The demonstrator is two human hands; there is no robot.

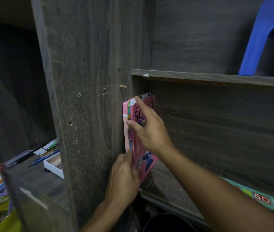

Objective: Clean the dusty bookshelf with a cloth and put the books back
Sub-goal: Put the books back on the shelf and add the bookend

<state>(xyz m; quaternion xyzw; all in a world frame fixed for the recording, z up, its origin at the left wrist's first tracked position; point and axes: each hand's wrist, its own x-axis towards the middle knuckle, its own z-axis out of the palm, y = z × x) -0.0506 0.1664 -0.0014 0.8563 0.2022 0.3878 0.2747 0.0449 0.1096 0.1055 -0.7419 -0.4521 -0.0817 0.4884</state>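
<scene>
Pink book: upright against side panel; long axis vertical, spine toward us.
Left hand: we pinch its lower spine.
Right hand: fingers straight, flat on cover.

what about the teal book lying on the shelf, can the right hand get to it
Probably yes. The right hand lies flat on the pink books, fingers straight and holding nothing, while the left hand grips them. The teal book lies uncovered on the same shelf beside the right forearm.

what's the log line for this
reshelving | left hand grips books | right hand presses science book | books against side panel
</scene>
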